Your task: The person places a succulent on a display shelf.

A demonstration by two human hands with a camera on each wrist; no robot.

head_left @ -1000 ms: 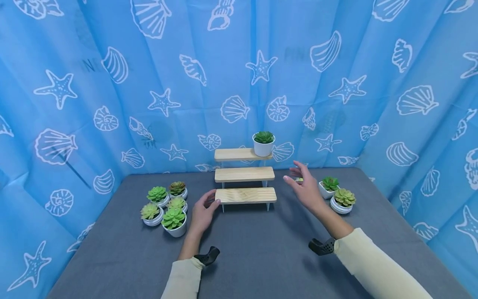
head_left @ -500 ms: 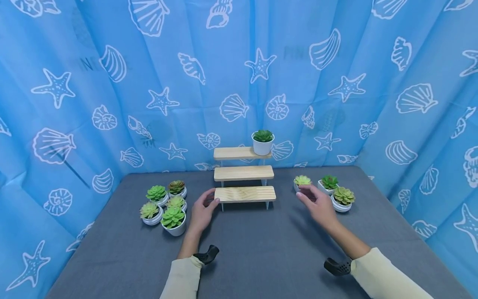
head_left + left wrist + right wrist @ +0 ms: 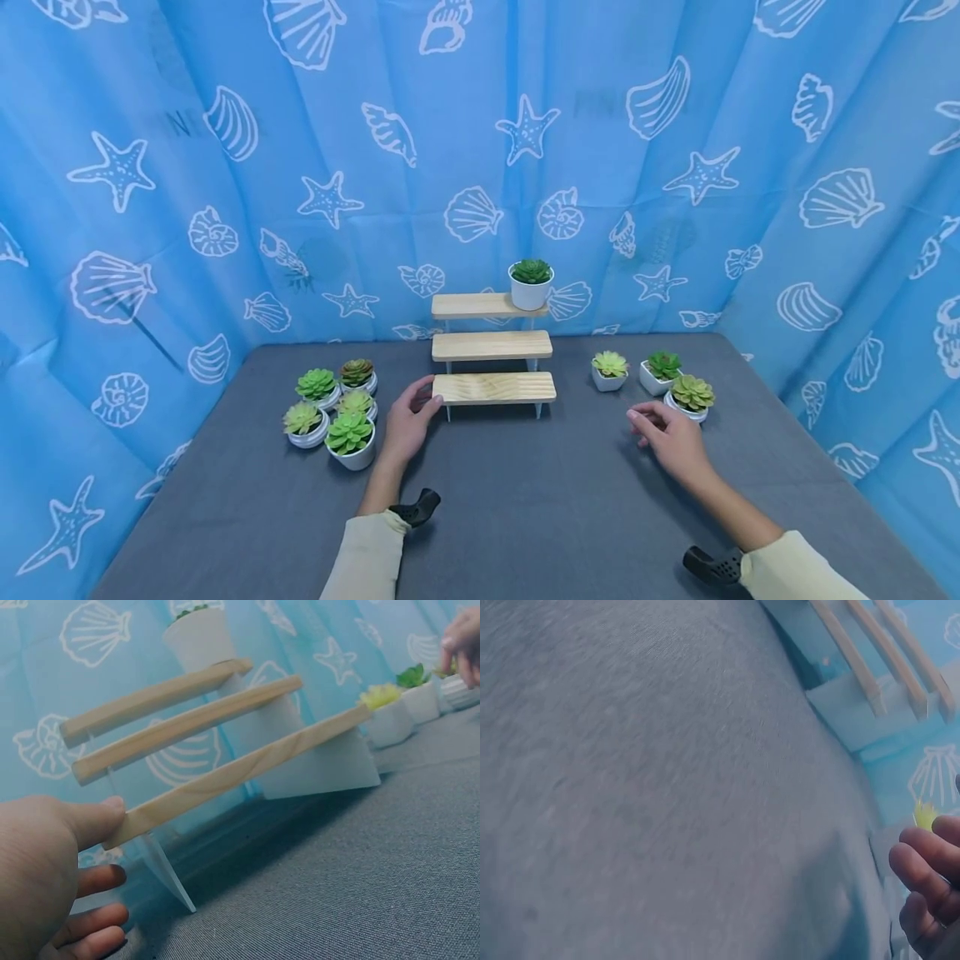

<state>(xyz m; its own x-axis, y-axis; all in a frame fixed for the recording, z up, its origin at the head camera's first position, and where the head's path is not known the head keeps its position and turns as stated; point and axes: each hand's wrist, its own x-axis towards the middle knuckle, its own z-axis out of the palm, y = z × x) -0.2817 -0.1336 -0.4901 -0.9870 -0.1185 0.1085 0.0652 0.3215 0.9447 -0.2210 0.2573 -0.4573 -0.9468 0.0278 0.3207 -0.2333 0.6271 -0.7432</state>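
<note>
Along the left side of the surface [image 3: 495, 500], toward its rear left corner, stands a cluster of five potted succulents [image 3: 355, 402]. Right of it, the left hand [image 3: 407, 427] pinches the left end of the lowest tread [image 3: 492, 387] between thumb and forefinger; its other fingers are bent below. Caution: sideways or upward force here could tilt the three-tier stand [image 3: 491, 343], set near the middle of the rear edge. One white pot [image 3: 531, 295] with a dark green plant sits upright at the right end of the top tread [image 3: 472, 306]; a jolt to the stand could send it off that end.

Toward the rear right corner, a lime plant [image 3: 610, 364] is nearest the stand, then a green plant [image 3: 663, 365]. The right hand [image 3: 677, 437] is in front of these, fingers loosely bent, holding nothing that I can see. Just behind it is a yellow-green plant [image 3: 692, 392], rightmost of the group. Caution: a careless sweep of this hand could knock that pot over, given how near it is.
</note>
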